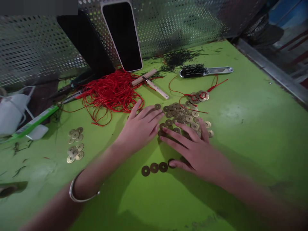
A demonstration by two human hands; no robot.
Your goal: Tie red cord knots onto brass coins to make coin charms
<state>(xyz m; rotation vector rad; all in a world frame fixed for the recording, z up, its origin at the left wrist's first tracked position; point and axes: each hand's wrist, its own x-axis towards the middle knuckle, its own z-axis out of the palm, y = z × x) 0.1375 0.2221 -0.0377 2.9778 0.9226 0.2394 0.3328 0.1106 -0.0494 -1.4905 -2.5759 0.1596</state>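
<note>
My left hand (141, 126) lies flat on the green table (240, 128), fingers stretched toward a heap of brass coins with square holes (184, 115). My right hand (192, 149) is also open, fingers spread and pointing left over the near edge of the heap. Its thumb touches the right end of a short row of coins (155, 167) laid side by side. A silver bangle (80, 192) circles my left wrist. A tangle of red cord (110, 93) lies just behind my left hand.
Two small groups of coins (75, 144) sit at the left. A black brush (204, 70), a wooden stick (151, 81), strung coins on red cord (199, 96) and two leaning phones (122, 35) stand against a perforated metal wall. White cable and a green box lie far left.
</note>
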